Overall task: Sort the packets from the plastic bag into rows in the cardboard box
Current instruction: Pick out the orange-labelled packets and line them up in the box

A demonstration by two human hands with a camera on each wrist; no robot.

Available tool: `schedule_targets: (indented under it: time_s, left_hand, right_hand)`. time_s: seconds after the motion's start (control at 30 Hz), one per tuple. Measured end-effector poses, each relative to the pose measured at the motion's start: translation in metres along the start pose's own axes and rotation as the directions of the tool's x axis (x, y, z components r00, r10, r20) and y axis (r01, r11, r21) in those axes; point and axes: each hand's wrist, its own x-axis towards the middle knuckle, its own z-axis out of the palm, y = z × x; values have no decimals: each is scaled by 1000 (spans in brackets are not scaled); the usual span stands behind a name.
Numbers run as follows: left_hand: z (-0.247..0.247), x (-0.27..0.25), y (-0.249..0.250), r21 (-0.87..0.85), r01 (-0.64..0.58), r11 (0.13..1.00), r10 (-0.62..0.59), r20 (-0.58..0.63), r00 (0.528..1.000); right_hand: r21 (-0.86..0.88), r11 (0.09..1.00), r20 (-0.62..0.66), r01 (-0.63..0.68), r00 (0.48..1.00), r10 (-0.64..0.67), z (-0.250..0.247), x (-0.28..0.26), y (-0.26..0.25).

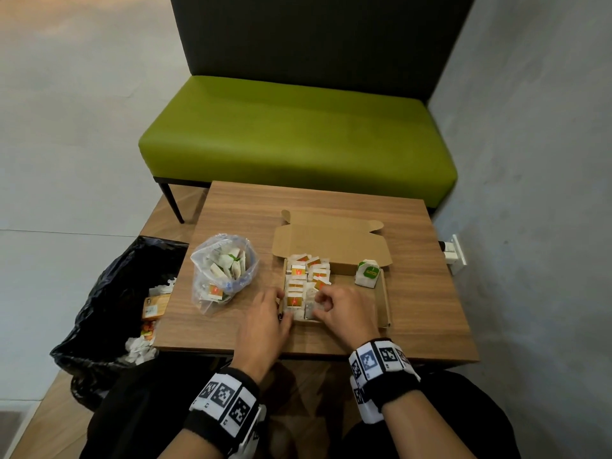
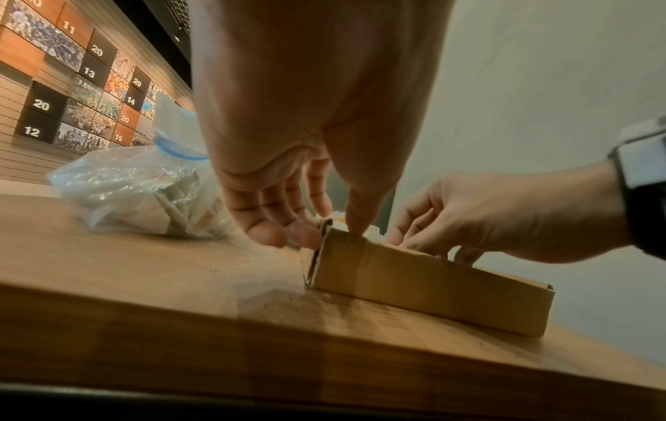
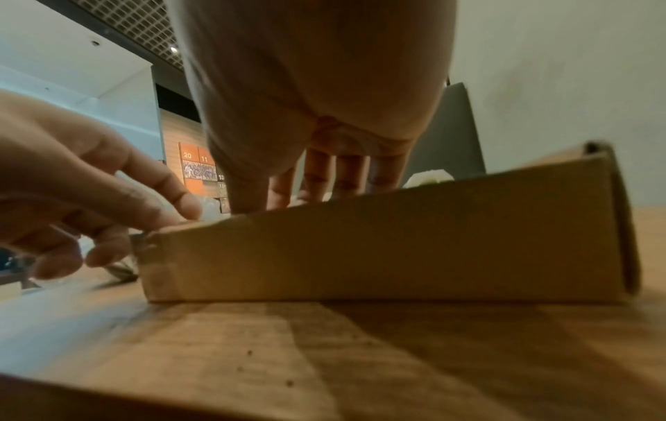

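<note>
Wooden table (image 1: 414, 326), near edge: left hand (image 1: 265, 323), fingers loose, steadies cardboard box (image 2: 432, 287) corner; right hand (image 1: 344, 313) apparently pinches a packet (image 1: 311, 308) inside. Rows run near-to-far. Plastic bag (image 1: 222, 276) lies beyond-left, nearer the left hand.

Both forearms reach forward, each wrist wrapped in a black band with square markers. The left hand (image 1: 265, 321) lies palm down, fingers relaxed and extended. The right hand (image 1: 344, 309) hovers beside it, fingers loosely curled downward.
</note>
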Motion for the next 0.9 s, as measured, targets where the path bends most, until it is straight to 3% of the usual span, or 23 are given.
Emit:
schedule_targets:
  time_s: [0.2,0.4,0.47,0.53,0.6,0.63,0.77,0.9]
  left_hand:
    - [-2,0,-1,0,-7,1000,7,18,1000]
    - [-13,-2,3,56,-53,997,53,3,999]
    - [-27,-1,3,114,-87,990,99,-101,990]
    - [-45,5,-2,236,-64,970,133,-290,948]
    - [-65,17,-9,292,63,954,74,-434,898]
    - [-74,23,-13,288,126,949,16,-445,896]
    - [-90,44,-30,264,251,931,-182,-260,948]
    - [-92,45,-37,184,229,956,-205,-140,969]
  right_hand:
    - [22,998,7,-59,998,59,5,3,-1]
    - [260,959,-96,-109,986,138,-8,-14,13]
    - [308,945,-154,-106,975,159,-14,-22,14]
    - [327,940,-219,-101,959,179,-18,-28,15]
    - [338,935,-251,-104,948,197,-22,-31,13]
    - [345,933,-260,-107,944,204,-23,-33,13]
    - [378,923,-298,-72,935,195,-25,-34,-1]
    - [350,936,-341,31,935,97,-16,-29,-25]
